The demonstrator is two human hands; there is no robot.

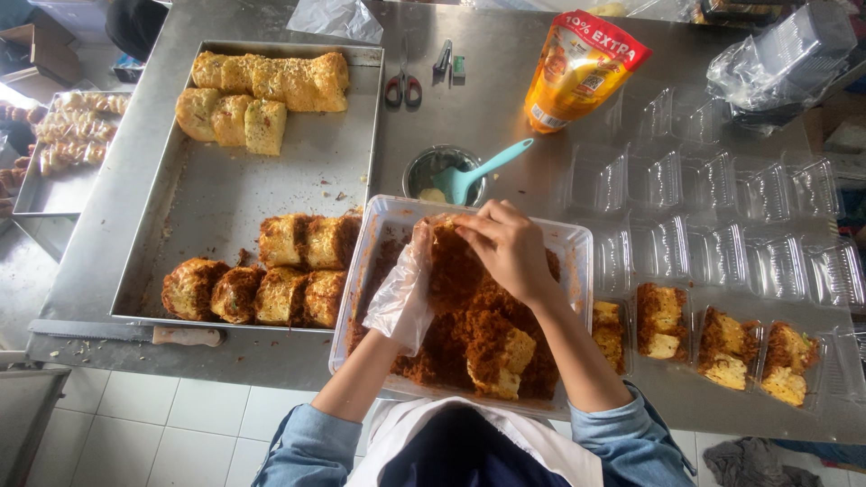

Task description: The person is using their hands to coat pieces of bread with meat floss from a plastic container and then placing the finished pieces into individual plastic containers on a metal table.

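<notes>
A thin, crinkled plastic glove [401,293] is covering the left hand [408,280]; beneath it, a translucent plastic tub [577,248] is holding rough, fibrous crumbs [460,311].

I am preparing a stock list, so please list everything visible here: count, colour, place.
Steel table: one, grey, beneath everything.
Metal tray: one, silver, left.
Plain bread rolls: several, yellow, tray top.
Coated rolls: about seven, brown, tray bottom.
Plastic tub: one, clear, centre, brown floss inside.
Small bowl: one, steel, behind tub.
Spatula: one, teal, in bowl.
Sauce pouch: one, orange.
Scissors: one, red-handled.
Knife: one, front edge.
Clamshell boxes: many, clear, right; four filled.
Left hand: plastic-gloved, in tub.
Right hand: bare, in tub.
</notes>
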